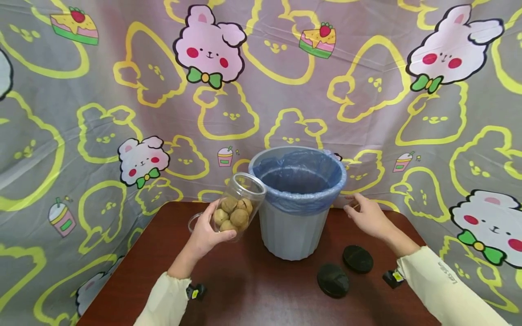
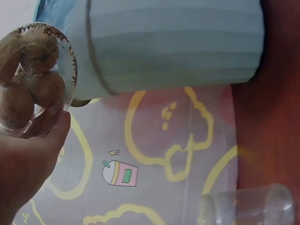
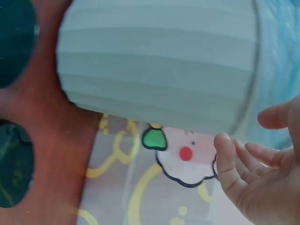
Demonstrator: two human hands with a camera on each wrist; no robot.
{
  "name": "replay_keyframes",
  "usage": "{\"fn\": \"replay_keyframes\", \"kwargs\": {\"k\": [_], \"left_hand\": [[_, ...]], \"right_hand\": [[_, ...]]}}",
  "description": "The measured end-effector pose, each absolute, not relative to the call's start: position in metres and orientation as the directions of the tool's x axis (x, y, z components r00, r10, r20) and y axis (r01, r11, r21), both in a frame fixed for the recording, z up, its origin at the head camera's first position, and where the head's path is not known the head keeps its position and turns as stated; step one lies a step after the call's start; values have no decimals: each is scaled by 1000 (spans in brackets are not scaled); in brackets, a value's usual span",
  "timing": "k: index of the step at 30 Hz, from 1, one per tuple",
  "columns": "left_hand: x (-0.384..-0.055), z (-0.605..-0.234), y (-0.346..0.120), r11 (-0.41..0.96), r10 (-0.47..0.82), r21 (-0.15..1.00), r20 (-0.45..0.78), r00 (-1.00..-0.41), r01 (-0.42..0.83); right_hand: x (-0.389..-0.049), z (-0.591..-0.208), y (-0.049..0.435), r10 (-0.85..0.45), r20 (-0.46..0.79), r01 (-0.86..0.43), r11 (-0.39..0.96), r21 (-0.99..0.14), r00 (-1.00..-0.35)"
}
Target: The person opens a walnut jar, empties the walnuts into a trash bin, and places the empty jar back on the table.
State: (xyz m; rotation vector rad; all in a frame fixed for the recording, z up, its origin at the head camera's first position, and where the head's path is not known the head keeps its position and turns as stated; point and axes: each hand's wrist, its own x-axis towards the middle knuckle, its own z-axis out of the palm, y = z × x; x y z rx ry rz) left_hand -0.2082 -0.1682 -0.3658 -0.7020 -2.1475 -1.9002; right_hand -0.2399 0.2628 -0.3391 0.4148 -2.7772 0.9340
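Note:
My left hand (image 1: 205,231) grips a clear jar (image 1: 254,198) around its lower part. The jar tilts with its uncapped mouth toward the rim of the grey trash bin (image 1: 291,231). Several round brown walnuts (image 1: 238,218) lie in the jar's bottom, and the left wrist view shows dark crumbs around them. A blue plastic bag (image 1: 302,201) lines the bin and folds over its rim. To the right of the bin hovers my right hand (image 1: 369,216), fingers loosely bent and holding nothing; in the right wrist view its fingertips (image 3: 224,143) are close to the bin.
Two dark round lids (image 1: 333,280) (image 1: 358,259) lie on the reddish-brown table (image 1: 253,294) in front of the bin, toward the right. A second clear jar (image 2: 262,206) stands on the table behind my left hand. A patterned cloth (image 1: 285,99) hangs behind the table.

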Motion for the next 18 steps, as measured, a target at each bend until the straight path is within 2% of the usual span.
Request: {"fn": "replay_keyframes", "kwargs": {"k": [7, 13, 18], "left_hand": [[-220, -340, -177, 184, 228, 886, 383, -895, 426], [-230, -320, -182, 272, 246, 858, 375, -894, 435], [-240, -307, -184, 288, 251, 856, 365, -897, 429]], "right_hand": [[-250, -313, 260, -143, 293, -310, 670, -675, -946], [-254, -297, 257, -119, 279, -298, 547, -783, -953], [-258, -288, 251, -118, 270, -294, 469, -833, -956]]}}
